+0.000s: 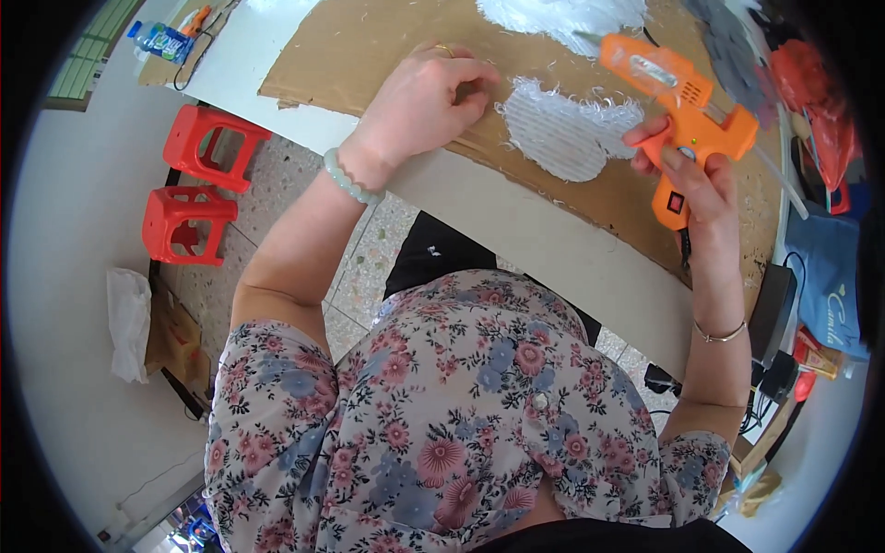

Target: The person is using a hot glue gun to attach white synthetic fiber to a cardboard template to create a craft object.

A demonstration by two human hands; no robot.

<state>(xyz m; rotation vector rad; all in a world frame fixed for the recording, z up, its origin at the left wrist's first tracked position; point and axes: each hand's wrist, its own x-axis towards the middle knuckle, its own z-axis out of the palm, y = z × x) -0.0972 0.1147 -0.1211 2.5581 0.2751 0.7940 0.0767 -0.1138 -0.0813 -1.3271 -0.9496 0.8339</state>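
My right hand (708, 189) grips an orange hot glue gun (705, 124) by its handle, fingers around the trigger. The gun's nozzle points up and to the left, and a glue stick sticks out of its back end. Below the nozzle lies an oval corrugated cardboard piece (562, 138) with white feathery fringe along its upper and right edges. Just left of that piece, my left hand (424, 106) hovers over or rests on the brown cardboard sheet (323, 55). Its fingers are curled together; whatever they hold, if anything, is hidden.
A pile of white feathery material (567, 18) lies at the far edge. Grey pieces (728, 55) and a red plastic bag (807, 83) sit at the right. A bottle (161, 41) stands far left. Two red stools (189, 226) are on the floor left.
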